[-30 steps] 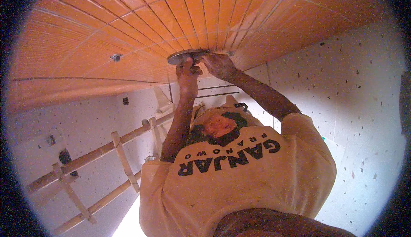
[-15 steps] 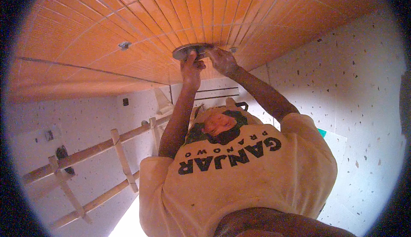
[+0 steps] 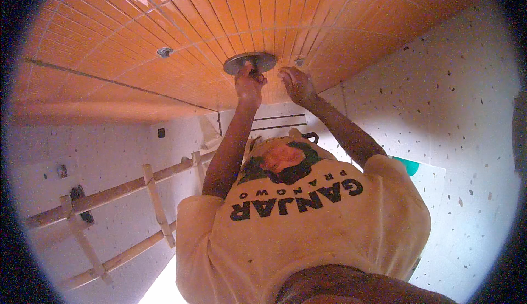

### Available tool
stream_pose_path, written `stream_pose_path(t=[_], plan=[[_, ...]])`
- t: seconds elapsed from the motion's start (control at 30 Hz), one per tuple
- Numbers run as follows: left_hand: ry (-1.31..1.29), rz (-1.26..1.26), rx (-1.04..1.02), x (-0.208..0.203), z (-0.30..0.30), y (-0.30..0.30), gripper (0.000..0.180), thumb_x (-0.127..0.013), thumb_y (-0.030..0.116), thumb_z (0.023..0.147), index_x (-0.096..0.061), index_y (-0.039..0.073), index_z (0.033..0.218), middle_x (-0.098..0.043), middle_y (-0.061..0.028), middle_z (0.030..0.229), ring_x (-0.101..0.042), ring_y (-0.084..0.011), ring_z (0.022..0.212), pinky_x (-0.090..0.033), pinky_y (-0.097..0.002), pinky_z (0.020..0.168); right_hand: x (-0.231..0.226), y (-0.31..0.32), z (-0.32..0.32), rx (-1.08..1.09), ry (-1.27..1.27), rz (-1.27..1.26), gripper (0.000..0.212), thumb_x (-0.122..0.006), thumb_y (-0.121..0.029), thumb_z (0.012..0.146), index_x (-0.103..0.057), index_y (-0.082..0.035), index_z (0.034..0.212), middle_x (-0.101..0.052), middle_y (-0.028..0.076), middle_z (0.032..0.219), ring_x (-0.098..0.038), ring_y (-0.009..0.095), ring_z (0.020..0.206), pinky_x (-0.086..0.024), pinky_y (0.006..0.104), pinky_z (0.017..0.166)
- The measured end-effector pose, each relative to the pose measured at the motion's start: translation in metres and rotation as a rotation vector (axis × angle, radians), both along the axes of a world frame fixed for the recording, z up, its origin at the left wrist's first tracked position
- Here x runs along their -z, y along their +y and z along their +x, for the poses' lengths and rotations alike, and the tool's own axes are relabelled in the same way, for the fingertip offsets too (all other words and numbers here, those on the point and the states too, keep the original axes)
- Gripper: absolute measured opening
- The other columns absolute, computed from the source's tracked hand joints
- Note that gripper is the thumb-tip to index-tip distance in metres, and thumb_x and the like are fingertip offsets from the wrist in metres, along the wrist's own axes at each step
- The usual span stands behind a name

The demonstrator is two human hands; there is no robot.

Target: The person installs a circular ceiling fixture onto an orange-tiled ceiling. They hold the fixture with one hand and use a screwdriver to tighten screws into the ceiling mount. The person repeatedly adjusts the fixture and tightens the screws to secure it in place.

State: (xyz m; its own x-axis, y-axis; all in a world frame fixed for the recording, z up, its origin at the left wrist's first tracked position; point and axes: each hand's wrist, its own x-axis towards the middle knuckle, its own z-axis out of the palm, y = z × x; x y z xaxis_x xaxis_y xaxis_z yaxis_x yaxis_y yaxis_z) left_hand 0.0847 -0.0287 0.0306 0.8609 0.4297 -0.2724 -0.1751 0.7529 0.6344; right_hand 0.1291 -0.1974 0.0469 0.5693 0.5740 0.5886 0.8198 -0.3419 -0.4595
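Note:
A round, dark grey metal plate [image 3: 235,62] lies against the orange tiled wall [image 3: 236,7]. My left hand [image 3: 250,87] grips the fitting at the middle of this plate from below; the fingers cover most of that part. To the right of the plate, and apart from it, is my right hand [image 3: 299,86]. Its fingers are loosely bent with gaps between them, and nothing shows in them. A small metal fitting [image 3: 299,61] sticks out of the tiles just above my right fingers. Another metal fitting [image 3: 164,52] sits farther left on the wall.
Rough wooden poles lashed like a ladder [image 3: 104,200] stand at the lower left. A pale speckled wall [image 3: 444,101] rises on the right. A dark square opening [image 3: 161,133] is at the left, and a green item [image 3: 407,167] shows past my right sleeve.
My right hand has come off the plate's right edge and moved a little right and down. My left hand stays on the plate's middle.

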Motion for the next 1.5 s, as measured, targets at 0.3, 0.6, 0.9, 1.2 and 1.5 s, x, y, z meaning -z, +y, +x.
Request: stream_pose_path(t=[0.3,0.6,0.9,1.2,1.5], plan=[[-0.19,-0.383,0.068,-0.011,-0.005,-0.004,0.022,-0.055,0.03,0.092,-0.052,0.009,0.1,-0.057,-0.0067,0.082,-0.054,-0.0198,0.066,-0.043,-0.0334,0.057,0.051,-0.023,-0.006,0.123,0.378,0.048,0.021,-0.048,-0.02,0.096,-0.058,-0.003,0.106,-0.065,0.013,0.087,-0.065,0.022,0.074,-0.053,0.0334,0.068],[-0.355,-0.607,0.106,-0.015,-0.005,-0.007,0.029,-0.046,0.035,0.095,-0.052,0.007,0.1,-0.056,-0.0105,0.077,-0.045,-0.0185,0.057,-0.041,-0.0319,0.055,0.029,-0.018,-0.01,0.061,0.861,0.328,0.027,-0.045,-0.024,0.098,-0.057,0.0,0.102,-0.065,0.009,0.079,-0.059,0.014,0.063,-0.05,0.0287,0.058],[-0.339,-0.813,0.136,0.0,-0.001,-0.008,0.037,-0.046,0.045,0.092,-0.048,0.008,0.092,-0.047,-0.0071,0.065,-0.035,-0.0142,0.045,-0.034,-0.0259,0.044,0.037,-0.021,-0.009,0.051,1.049,0.499,0.03,-0.049,-0.028,0.097,-0.059,0.0,0.097,-0.065,0.008,0.078,-0.059,0.014,0.062,-0.049,0.0288,0.056],[-0.17,-0.621,0.09,-0.011,0.001,-0.006,0.037,-0.049,0.045,0.09,-0.049,0.01,0.101,-0.054,-0.0089,0.076,-0.051,-0.0197,0.056,-0.046,-0.0335,0.053,0.053,-0.031,-0.006,-0.01,1.172,0.562,0.03,-0.055,-0.031,0.095,-0.058,-0.004,0.107,-0.066,0.007,0.083,-0.061,0.015,0.067,-0.051,0.0285,0.057],[0.204,0.414,-0.128,0.004,-0.008,-0.016,0.047,-0.066,0.04,0.084,-0.051,0.002,0.107,-0.059,-0.0111,0.089,-0.06,-0.0233,0.07,-0.05,-0.0422,0.061,0.046,-0.03,-0.015,0.057,1.064,0.506,0.026,-0.051,-0.024,0.096,-0.06,0.0,0.092,-0.064,0.009,0.076,-0.058,0.015,0.059,-0.05,0.0299,0.055]])
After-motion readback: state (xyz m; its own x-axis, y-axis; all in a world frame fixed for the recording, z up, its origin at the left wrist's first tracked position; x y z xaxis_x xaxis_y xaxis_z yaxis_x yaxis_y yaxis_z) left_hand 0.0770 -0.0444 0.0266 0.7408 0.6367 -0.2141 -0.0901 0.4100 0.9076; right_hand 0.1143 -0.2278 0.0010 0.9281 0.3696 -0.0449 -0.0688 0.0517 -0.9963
